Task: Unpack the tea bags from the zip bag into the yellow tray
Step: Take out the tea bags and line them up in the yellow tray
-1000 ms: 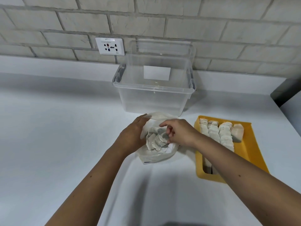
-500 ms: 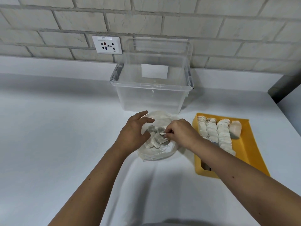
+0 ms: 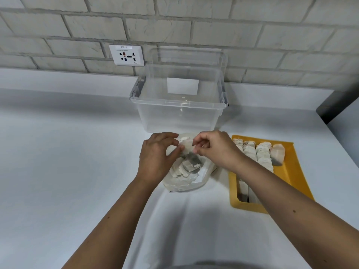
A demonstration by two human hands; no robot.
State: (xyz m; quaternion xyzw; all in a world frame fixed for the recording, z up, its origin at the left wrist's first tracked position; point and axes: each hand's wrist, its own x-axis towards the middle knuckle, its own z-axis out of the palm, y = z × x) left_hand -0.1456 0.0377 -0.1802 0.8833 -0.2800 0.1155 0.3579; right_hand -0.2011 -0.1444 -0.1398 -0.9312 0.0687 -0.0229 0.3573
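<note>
**Orientation.** The zip bag [image 3: 194,181] lies crumpled on the table [image 3: 58,162], just in front of the clear plastic bin [image 3: 180,115]. Its mouth is spread open and faces up. Loose tea bags [image 3: 187,166] lie overlapped inside it. One tea bag [image 3: 186,146] is raised above the mouth, its long axis running roughly vertically and its darker end lowest. The yellow tray [image 3: 291,171] lies to the right of the zip bag, with its long axis running near to far. The tea bag rows [image 3: 261,158] inside it follow that axis.

**Fingers.** The left hand [image 3: 155,158] has its fingers [image 3: 175,152] curled, with the thumb and fingertips pinching the left edge of the raised tea bag. The right hand [image 3: 217,150] pinches the right edge between its thumb and forefinger, and its remaining fingers [image 3: 204,142] are loosely bent.

**Edges and room.**
- The right forearm crosses over the near left part of the tray.
- A narrow strip of table separates the zip bag from the tray's left rim.
- The tray floor is bare to the right of the rows.
- Open table extends to the left and toward the person.
- A wall socket [image 3: 127,55] sits on the brick wall behind the bin.
</note>
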